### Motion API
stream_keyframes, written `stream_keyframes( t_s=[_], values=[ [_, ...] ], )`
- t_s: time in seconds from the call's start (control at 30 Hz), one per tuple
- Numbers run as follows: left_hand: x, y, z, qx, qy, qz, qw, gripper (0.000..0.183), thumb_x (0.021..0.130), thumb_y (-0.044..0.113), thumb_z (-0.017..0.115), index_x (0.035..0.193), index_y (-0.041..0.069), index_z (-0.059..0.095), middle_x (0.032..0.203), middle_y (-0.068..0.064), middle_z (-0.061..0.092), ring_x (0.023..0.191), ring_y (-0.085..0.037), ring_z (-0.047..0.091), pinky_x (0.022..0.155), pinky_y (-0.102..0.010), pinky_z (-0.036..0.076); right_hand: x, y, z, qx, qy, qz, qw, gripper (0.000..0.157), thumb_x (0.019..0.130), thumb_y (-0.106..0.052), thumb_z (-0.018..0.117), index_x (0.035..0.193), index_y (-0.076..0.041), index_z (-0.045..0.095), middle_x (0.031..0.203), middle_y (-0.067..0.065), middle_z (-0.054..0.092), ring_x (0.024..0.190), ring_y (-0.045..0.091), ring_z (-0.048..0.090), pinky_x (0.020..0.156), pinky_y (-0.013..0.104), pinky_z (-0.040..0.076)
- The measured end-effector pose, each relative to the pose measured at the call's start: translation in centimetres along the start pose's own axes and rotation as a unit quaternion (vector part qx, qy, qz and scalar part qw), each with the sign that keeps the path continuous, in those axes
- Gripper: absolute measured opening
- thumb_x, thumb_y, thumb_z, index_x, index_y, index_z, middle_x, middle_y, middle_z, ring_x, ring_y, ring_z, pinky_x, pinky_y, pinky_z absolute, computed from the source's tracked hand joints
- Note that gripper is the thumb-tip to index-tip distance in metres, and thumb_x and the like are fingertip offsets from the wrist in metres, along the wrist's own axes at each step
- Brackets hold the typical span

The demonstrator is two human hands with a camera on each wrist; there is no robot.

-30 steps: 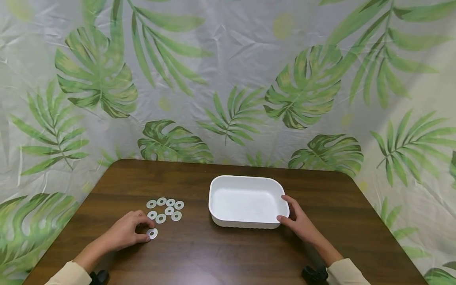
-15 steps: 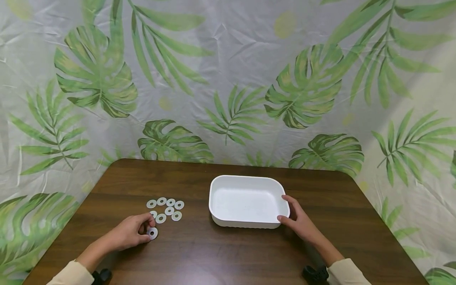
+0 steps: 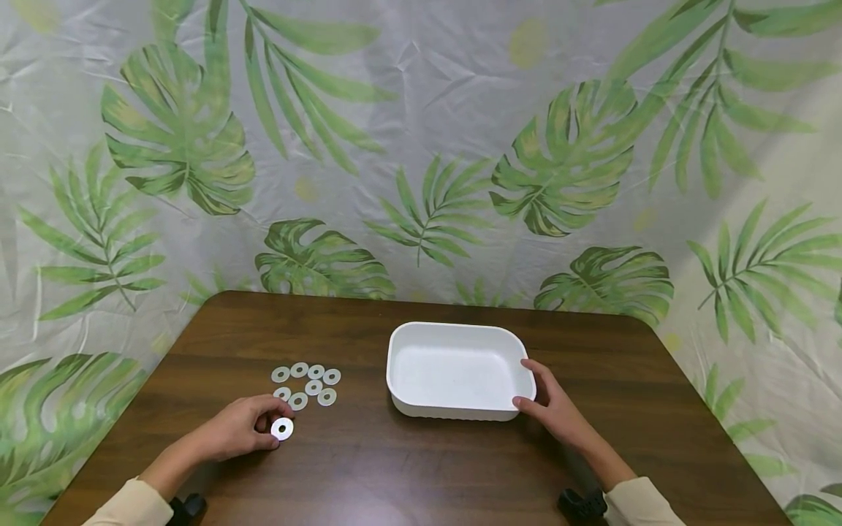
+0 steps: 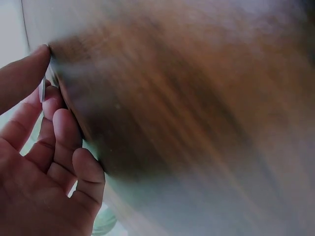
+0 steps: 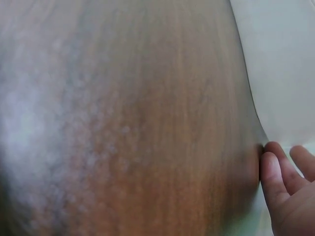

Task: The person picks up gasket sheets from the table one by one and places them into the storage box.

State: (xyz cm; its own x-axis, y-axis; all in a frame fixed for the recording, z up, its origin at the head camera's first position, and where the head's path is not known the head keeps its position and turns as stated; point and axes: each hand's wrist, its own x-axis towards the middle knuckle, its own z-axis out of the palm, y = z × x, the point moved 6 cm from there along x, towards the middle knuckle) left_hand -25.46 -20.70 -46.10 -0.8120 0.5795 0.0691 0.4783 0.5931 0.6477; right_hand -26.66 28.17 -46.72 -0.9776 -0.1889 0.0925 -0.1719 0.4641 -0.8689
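My left hand (image 3: pixel 243 429) pinches a flat silver washer (image 3: pixel 281 429) between thumb and fingers, close over the table at the left. In the left wrist view the washer (image 4: pixel 43 90) shows edge-on between thumb and index finger. Just beyond that hand, several more washers (image 3: pixel 298 401) lie flat in a loose group. A white plastic tub (image 3: pixel 460 410) stands right of the middle with nothing in it. My right hand (image 3: pixel 555 409) holds its right end, thumb and a fingertip at the rim. The right wrist view shows those fingers (image 5: pixel 273 172) beside the tub's pale wall (image 5: pixel 280 64).
Everything stands on a dark brown wooden table (image 3: pixel 421 467) with rounded far corners. Behind it hangs a pale cloth (image 3: pixel 434 131) printed with green leaves. A black strap device (image 3: pixel 582 505) sits at the right wrist.
The left fingers have drawn in around the nearest washer, and its face is now tilted up and brighter. The right hand and the tub have stayed in place.
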Motion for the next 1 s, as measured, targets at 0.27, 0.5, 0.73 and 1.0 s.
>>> stream_keyframes(
  t_s=[0.27,0.5,0.73,1.0],
  values=[
    [-0.1,0.02,-0.05,0.024,0.002,0.018,0.9995,0.033,0.076,0.008,0.08,0.107,0.004,0.071,0.083,0.006,0.06,0.072,0.005,0.047,0.06,-0.019,0.041,0.08,0.31,0.02,0.003,-0.003,0.002,1.0,0.069,0.093,-0.012,0.066,0.149,-0.002,0.027,0.15,0.034,0.033,0.124,0.043,0.051,0.085,0.012,0.048],
    [0.16,0.08,-0.07,0.046,0.009,0.03,0.9984,0.027,0.079,0.013,0.08,0.104,0.005,0.074,0.083,0.009,0.059,0.072,0.007,0.047,0.061,-0.019,0.043,0.09,0.45,0.05,0.004,-0.004,0.002,1.0,0.069,0.093,-0.012,0.066,0.149,-0.003,0.027,0.15,0.033,0.033,0.124,0.043,0.051,0.086,0.012,0.048],
    [0.27,0.09,0.04,0.047,0.002,0.031,0.9984,0.031,0.077,0.013,0.082,0.105,0.005,0.072,0.079,0.011,0.057,0.071,0.007,0.047,0.061,-0.018,0.043,0.13,0.36,0.0,0.009,-0.002,-0.003,1.0,0.069,0.092,-0.01,0.066,0.149,-0.002,0.028,0.148,0.035,0.034,0.121,0.044,0.052,0.084,0.013,0.049],
    [0.31,0.15,0.16,0.007,-0.009,0.02,0.9997,0.031,0.077,0.006,0.08,0.106,0.007,0.069,0.077,0.01,0.059,0.069,0.007,0.047,0.059,-0.018,0.042,0.01,0.14,-0.04,0.009,-0.005,0.001,1.0,0.069,0.092,-0.01,0.066,0.149,-0.002,0.027,0.149,0.035,0.035,0.121,0.044,0.053,0.084,0.014,0.049]
  ],
)
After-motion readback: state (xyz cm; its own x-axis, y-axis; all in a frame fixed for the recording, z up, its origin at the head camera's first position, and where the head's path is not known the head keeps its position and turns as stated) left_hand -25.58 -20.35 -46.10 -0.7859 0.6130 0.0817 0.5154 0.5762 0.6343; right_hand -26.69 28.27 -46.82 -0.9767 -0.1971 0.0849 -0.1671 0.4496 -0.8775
